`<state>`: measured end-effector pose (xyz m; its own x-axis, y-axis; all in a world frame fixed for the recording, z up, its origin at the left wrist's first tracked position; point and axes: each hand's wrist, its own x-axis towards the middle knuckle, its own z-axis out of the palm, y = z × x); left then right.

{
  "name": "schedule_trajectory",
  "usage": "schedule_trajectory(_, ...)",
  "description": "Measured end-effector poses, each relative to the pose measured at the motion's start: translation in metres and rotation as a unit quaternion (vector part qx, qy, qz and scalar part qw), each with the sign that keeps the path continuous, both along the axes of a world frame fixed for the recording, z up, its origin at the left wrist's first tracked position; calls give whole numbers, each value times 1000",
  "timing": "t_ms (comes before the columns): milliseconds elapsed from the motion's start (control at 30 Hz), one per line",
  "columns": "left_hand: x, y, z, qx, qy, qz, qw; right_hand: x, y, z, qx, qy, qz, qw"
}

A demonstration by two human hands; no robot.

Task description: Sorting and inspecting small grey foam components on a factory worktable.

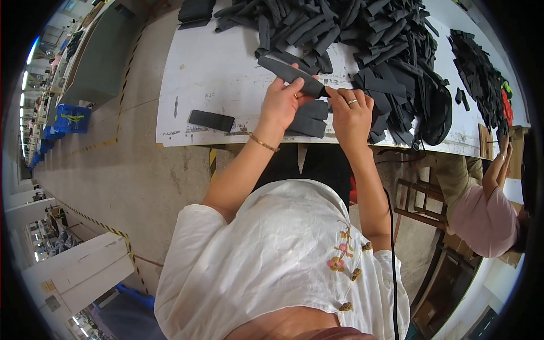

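Observation:
Above the near edge of the white table, both hands grip one dark grey fabric strip (286, 72), which slants from upper left to lower right. My left hand (281, 102) pinches its middle between thumb and fingers. At the strip's right end, the fingers of my right hand (352, 113) close on it. Below the hands lies a small stack of flat dark fabric pieces (310, 122), partly covered by my left hand. A large heap of similar strips (340, 25) spreads across the far side of the table.
A black phone (211, 120) lies left of my left hand. To the right are a black backpack (436, 110) and loose strips (391, 85). Another person (484, 218) works at the far right beside another dark heap (479, 68). Blue crates (72, 119) stand at left.

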<state>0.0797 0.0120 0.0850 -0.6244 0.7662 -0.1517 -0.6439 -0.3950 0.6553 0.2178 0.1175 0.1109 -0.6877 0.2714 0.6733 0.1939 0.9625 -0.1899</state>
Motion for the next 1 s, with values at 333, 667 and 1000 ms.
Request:
schedule_trajectory(333, 15, 1, 15, 69, 96, -1, 993, -9, -34, -1, -176, 63, 91, 978)
schedule_trajectory(667, 19, -5, 17, 51, 73, 50, 995, 2, -27, -2, -178, -5, 100, 979)
schedule_trajectory(1000, 28, -4, 8, 59, 21, 52, 997, 1, -25, 4, -205, -39, 134, 969)
